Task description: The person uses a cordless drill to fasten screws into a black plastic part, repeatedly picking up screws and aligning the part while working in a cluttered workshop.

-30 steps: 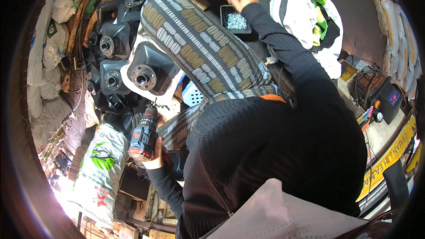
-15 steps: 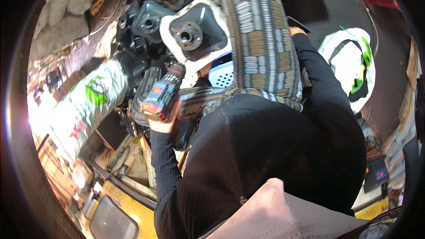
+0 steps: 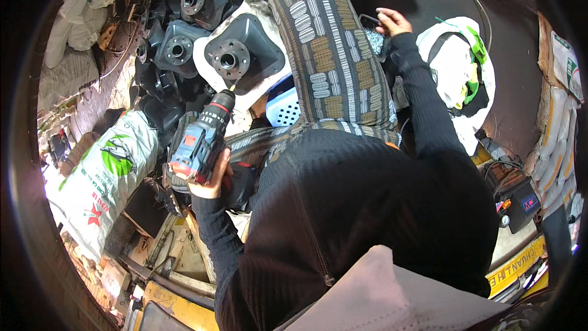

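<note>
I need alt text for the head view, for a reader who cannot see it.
A person's left hand holds a drill, its tip close to the round flange of a black part. The right hand is near small silvery pieces, beside a patterned trouser leg. More black parts lie at left.

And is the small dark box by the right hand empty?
Not empty: small silvery pieces show inside the box. How full, I cannot tell; the leg partly hides it.

A person's left grip curls tight left of centre, forearm below; the right arm stretches upward, right grip at upper right, fingers bent.
</note>
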Demonstrator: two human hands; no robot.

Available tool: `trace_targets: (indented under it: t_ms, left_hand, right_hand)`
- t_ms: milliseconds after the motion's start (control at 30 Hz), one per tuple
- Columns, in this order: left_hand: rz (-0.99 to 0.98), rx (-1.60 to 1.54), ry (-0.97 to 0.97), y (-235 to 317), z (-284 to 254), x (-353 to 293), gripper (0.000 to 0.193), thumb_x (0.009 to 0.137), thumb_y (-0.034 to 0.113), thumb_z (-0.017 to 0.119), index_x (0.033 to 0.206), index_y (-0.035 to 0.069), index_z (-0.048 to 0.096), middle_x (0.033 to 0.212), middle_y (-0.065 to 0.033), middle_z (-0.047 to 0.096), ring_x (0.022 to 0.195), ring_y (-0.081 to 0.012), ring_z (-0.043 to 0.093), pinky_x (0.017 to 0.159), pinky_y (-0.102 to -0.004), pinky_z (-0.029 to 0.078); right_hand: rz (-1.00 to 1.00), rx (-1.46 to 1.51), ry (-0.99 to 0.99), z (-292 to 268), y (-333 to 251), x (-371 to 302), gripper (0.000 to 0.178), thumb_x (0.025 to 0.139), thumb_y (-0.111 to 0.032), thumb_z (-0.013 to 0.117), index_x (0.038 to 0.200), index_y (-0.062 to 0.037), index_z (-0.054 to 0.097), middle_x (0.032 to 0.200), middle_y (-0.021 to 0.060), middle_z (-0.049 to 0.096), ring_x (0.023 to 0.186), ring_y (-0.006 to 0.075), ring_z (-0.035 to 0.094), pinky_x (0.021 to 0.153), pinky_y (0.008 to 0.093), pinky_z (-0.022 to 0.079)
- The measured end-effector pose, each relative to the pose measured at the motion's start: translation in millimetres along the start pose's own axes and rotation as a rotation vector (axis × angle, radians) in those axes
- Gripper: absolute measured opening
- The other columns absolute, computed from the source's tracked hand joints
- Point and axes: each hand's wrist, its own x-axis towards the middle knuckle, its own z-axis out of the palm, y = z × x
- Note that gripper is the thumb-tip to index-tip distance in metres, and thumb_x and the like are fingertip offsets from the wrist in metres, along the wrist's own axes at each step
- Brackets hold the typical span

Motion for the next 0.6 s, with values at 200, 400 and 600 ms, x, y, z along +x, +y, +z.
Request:
trace_targets:
  t_ms: [200, 400, 600]
  left_hand:
    - [0.13, 0.175, -0.334, 3, -21, -2, 0.037, 0.082, 0.022, 0.061, 0.108, -0.002, 0.053, 0.08, -0.0077, 0.058, 0.063, -0.0143, 0.053, 0.055, -0.0269, 0.043]
    - [0.777, 1.038, 0.084, -5, -10, 4, 0.039, 0.083, 0.031, 0.058, 0.117, 0.014, 0.051, 0.111, -0.0023, 0.056, 0.09, -0.0184, 0.059, 0.079, -0.0343, 0.048]
    - [0.345, 0.385, -0.13, 6, -14, -1, 0.025, 0.075, 0.011, 0.061, 0.1, 0.007, 0.059, 0.086, -0.0005, 0.063, 0.071, -0.0124, 0.059, 0.062, -0.0244, 0.047]
  right_hand:
    - [-0.215, -0.127, -0.634, 82, -144, -115, 0.02, 0.084, -0.009, 0.061, 0.103, -0.0036, 0.065, 0.091, 0.0044, 0.061, 0.067, 0.009, 0.056, 0.059, 0.0239, 0.053]
    - [-0.085, 0.081, -0.741, 143, -154, -150, 0.017, 0.086, -0.01, 0.059, 0.101, -0.0049, 0.066, 0.081, 0.0012, 0.054, 0.067, 0.0081, 0.056, 0.059, 0.0232, 0.054]
    - [-0.112, 0.028, -0.787, 157, -146, -151, 0.017, 0.086, -0.01, 0.059, 0.102, -0.0044, 0.064, 0.084, 0.002, 0.053, 0.068, 0.0075, 0.055, 0.059, 0.0223, 0.053]
